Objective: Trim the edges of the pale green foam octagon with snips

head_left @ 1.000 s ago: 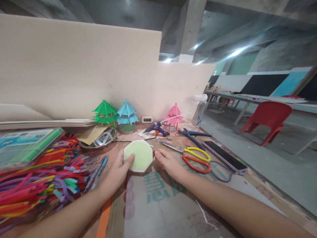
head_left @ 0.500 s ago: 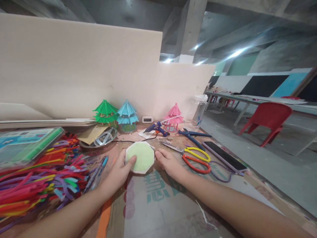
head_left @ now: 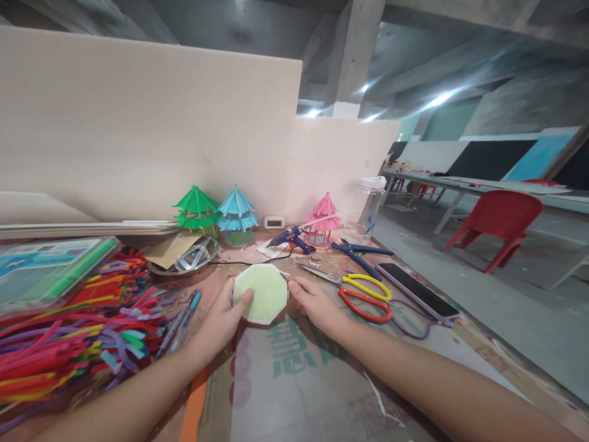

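Note:
A light-green octagonal piece with a whitish rim [head_left: 268,294] is held above the work surface, its green face up. My left hand [head_left: 232,313] grips it from the left; the thumb presses on the green face and the other fingers go beneath. At the piece's right edge, my right hand [head_left: 307,298] is closed in a pinch, its fingers curled. Whatever lies between those fingertips is too small to make out. Just right of that hand lie scissors [head_left: 365,316] with one yellow and one red handle loop.
Behind stand green [head_left: 196,209], blue [head_left: 237,209] and pink [head_left: 326,212] tiered-roof models, with a glue gun [head_left: 292,238]. Colourful pipe cleaners [head_left: 59,344] heap up at left. Pliers [head_left: 361,253], a phone [head_left: 416,290] and a clear bottle [head_left: 370,209] sit at right.

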The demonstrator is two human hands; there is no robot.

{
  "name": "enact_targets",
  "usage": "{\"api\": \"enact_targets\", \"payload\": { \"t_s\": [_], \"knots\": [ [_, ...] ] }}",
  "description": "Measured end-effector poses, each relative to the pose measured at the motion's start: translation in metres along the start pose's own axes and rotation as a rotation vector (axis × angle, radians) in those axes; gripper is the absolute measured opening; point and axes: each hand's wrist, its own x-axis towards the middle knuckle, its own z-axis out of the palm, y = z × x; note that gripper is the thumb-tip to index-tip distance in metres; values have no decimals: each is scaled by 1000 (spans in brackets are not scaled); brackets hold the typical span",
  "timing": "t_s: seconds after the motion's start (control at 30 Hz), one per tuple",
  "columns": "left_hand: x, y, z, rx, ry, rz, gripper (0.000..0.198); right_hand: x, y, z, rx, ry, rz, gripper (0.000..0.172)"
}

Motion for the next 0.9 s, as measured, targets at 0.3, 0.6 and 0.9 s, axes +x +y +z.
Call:
{"api": "enact_targets", "payload": {
  "t_s": [0.3, 0.6, 0.9],
  "knots": [
    [-2, 1, 2, 28, -16, 17, 35, -2, -5, 0, -16, -10, -25, 38],
    [0, 0, 0, -6, 11, -10, 40, 0, -5, 1, 4, -6, 24, 43],
    [-1, 0, 1, -17, -39, -7, 36, -3, -9, 0, 27, -40, 2, 44]
  ]
}}
